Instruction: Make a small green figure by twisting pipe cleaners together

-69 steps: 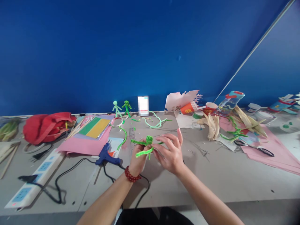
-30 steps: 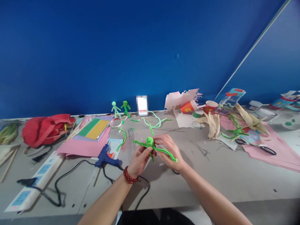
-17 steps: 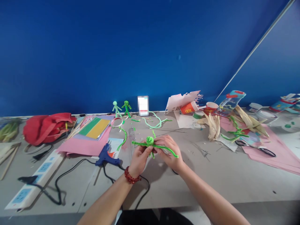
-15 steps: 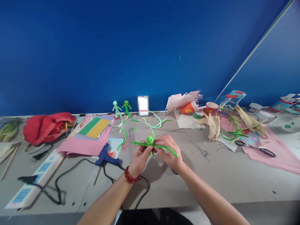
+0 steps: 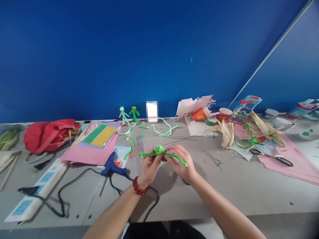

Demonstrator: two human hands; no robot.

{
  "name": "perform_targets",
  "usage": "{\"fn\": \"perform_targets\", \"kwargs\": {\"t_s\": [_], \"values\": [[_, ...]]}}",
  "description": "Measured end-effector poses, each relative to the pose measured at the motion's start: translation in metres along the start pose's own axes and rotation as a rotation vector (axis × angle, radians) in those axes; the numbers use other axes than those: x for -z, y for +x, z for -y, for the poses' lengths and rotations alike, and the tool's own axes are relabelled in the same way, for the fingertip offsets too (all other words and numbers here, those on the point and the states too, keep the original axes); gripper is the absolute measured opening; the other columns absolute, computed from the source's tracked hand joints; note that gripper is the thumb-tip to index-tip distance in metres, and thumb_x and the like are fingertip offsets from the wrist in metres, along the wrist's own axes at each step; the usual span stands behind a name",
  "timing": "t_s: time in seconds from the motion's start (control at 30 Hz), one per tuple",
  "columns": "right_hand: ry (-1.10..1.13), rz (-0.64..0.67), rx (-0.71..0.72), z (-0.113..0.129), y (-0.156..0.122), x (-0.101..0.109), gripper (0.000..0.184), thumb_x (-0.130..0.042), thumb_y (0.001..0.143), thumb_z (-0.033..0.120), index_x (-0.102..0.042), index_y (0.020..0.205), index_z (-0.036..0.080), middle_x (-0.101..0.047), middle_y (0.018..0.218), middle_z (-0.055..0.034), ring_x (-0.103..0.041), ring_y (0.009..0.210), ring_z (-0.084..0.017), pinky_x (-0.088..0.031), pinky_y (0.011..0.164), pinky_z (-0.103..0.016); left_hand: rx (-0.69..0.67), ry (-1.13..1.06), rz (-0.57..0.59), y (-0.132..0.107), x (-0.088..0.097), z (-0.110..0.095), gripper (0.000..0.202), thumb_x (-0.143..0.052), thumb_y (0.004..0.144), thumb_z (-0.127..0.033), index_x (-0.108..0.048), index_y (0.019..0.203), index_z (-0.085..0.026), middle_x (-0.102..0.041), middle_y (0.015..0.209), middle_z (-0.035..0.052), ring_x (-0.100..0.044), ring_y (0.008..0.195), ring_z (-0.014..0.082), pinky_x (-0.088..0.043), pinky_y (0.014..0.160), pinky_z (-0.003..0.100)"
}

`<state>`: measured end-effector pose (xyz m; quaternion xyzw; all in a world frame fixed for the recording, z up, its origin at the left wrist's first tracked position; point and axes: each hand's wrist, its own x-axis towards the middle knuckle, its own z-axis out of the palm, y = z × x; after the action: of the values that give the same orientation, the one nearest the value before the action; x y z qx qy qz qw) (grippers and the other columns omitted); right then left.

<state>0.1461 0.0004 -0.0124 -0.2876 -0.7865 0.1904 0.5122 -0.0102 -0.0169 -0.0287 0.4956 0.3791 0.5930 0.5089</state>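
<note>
A bright green pipe-cleaner figure with a coiled round head is held between both hands above the table. My left hand pinches it from the left, below a wrapped arm that sticks out past the fingers. My right hand grips it from the right, and a longer green arm droops over the fingers. The fingertips meet just under the coil and hide the figure's lower part. Behind my left hand lies a clear ruler. Two finished-looking figures, one pale green and one darker green, stand by the wall.
A blue glue gun with a black cord lies to the left, near a white power strip. Pink paper and a red bag sit behind. On the right are scissors, corn husks and paper cups.
The figure has tipped a little in my fingers: its upper strand no longer stands up behind the coil. Its right arm's end has shifted slightly left. Both hands keep their hold.
</note>
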Motion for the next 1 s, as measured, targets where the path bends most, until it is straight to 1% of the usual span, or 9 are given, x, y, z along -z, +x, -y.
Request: {"fn": "perform_targets", "kwargs": {"t_s": [0.17,0.27,0.33,0.43,0.53,0.63,0.73,0.87,1.0], "values": [[-0.024,-0.018,-0.031,0.002,0.0,-0.001,0.011,-0.055,0.086,0.014,-0.061,0.089,0.023,-0.068,0.088,-0.0065,-0.062,0.084,-0.021,-0.051,0.076,-0.037,-0.013,-0.02,-0.047,0.001,-0.003,-0.001,0.022,-0.071,0.079,-0.038,-0.064,0.084,-0.018,-0.064,0.076,0.001,-0.062,0.071,0.0144,-0.054,0.07,0.027],[0.027,-0.042,-0.095,0.005,0.001,-0.002,0.007,-0.057,0.087,0.017,-0.062,0.086,0.023,-0.067,0.085,-0.0063,-0.063,0.082,-0.021,-0.051,0.075,-0.036,-0.026,-0.037,-0.091,0.002,-0.003,0.0,0.02,-0.074,0.076,-0.034,-0.067,0.085,-0.017,-0.065,0.081,0.0022,-0.063,0.073,0.0153,-0.056,0.07,0.028],[0.092,-0.061,-0.149,0.006,0.001,-0.004,0.005,-0.058,0.087,0.02,-0.062,0.084,0.023,-0.067,0.084,-0.0058,-0.063,0.082,-0.021,-0.051,0.075,-0.035,-0.028,-0.056,-0.093,0.002,-0.002,0.002,0.018,-0.076,0.074,-0.031,-0.07,0.083,-0.017,-0.065,0.082,0.0025,-0.064,0.074,0.0157,-0.056,0.07,0.028],[0.171,-0.102,-0.207,0.004,0.001,-0.007,0.005,-0.06,0.087,0.022,-0.061,0.082,0.022,-0.066,0.083,-0.0046,-0.064,0.08,-0.02,-0.051,0.074,-0.033,0.021,-0.113,-0.073,0.003,-0.002,0.004,0.018,-0.077,0.072,-0.03,-0.073,0.084,-0.018,-0.068,0.084,0.0034,-0.065,0.077,0.0172,-0.057,0.07,0.029],[0.196,-0.112,-0.245,0.001,0.0,-0.009,0.004,-0.06,0.087,0.023,-0.061,0.083,0.022,-0.066,0.083,-0.0042,-0.064,0.081,-0.02,-0.051,0.075,-0.033,0.092,-0.205,-0.102,0.001,-0.002,0.005,0.025,-0.079,0.07,-0.037,-0.075,0.086,-0.019,-0.072,0.086,0.005,-0.066,0.077,0.0182,-0.057,0.071,0.03],[0.224,-0.118,-0.26,-0.001,-0.001,-0.009,0.004,-0.062,0.086,0.024,-0.062,0.083,0.022,-0.066,0.082,-0.004,-0.064,0.082,-0.02,-0.051,0.075,-0.033,0.151,-0.267,-0.16,0.0,-0.004,0.004,0.026,-0.083,0.063,-0.04,-0.076,0.077,-0.019,-0.074,0.079,0.004,-0.067,0.072,0.0168,-0.056,0.071,0.029],[0.266,-0.127,-0.274,-0.001,-0.002,-0.011,0.004,-0.063,0.086,0.023,-0.063,0.082,0.022,-0.065,0.081,-0.0039,-0.064,0.08,-0.02,-0.052,0.073,-0.033,0.159,-0.288,-0.187,0.001,-0.006,0.002,0.025,-0.086,0.059,-0.039,-0.076,0.071,-0.02,-0.074,0.079,0.0023,-0.067,0.071,0.0157,-0.056,0.068,0.027],[0.255,-0.165,-0.26,0.0,-0.003,-0.013,0.003,-0.064,0.084,0.022,-0.064,0.081,0.022,-0.066,0.08,-0.0038,-0.064,0.079,-0.019,-0.052,0.073,-0.033,0.14,-0.304,-0.159,0.001,-0.007,0.001,0.02,-0.085,0.062,-0.036,-0.078,0.074,-0.021,-0.074,0.083,0.0019,-0.067,0.075,0.0159,-0.056,0.069,0.026],[0.198,-0.196,-0.237,0.001,-0.003,-0.015,0.003,-0.065,0.082,0.022,-0.064,0.08,0.022,-0.067,0.077,-0.0032,-0.064,0.077,-0.019,-0.052,0.072,-0.034,0.13,-0.287,-0.134,0.001,-0.006,0.002,0.02,-0.083,0.064,-0.037,-0.078,0.074,-0.021,-0.073,0.08,0.0023,-0.066,0.073,0.0163,-0.056,0.069,0.027]]}}
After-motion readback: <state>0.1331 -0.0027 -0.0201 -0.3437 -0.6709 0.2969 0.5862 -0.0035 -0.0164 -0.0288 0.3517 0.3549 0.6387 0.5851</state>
